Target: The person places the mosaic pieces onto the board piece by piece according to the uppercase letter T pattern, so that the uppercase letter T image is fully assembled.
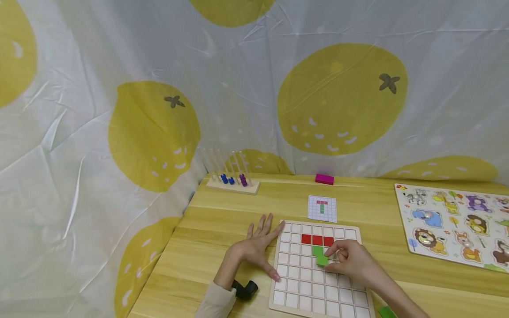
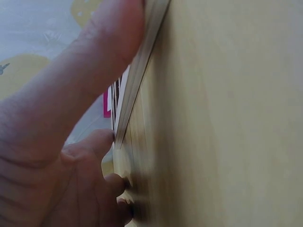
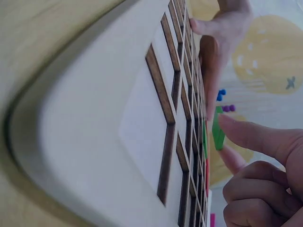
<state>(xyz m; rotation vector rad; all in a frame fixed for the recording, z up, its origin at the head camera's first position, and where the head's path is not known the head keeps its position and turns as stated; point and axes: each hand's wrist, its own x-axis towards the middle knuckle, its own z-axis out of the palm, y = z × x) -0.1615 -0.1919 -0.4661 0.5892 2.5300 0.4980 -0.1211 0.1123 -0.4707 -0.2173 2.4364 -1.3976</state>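
Green tile [image 1: 322, 261], pinched by the right hand [image 1: 354, 261], is just above the grid board [image 1: 317, 304], near 1 laid green square [image 1: 317, 251]; left hand [image 1: 254, 250], fingers splayed, touches the board's left edge. Far card [image 1: 322, 209] shows a T.

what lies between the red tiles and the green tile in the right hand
Another green tile, set in the grid board; the head view shows it.

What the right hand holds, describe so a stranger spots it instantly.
Find the gridded board on the table. In front of its three red tiles, the right hand pinches a green square. Unlike the green tile seated in the board, this one is held between finger and thumb.
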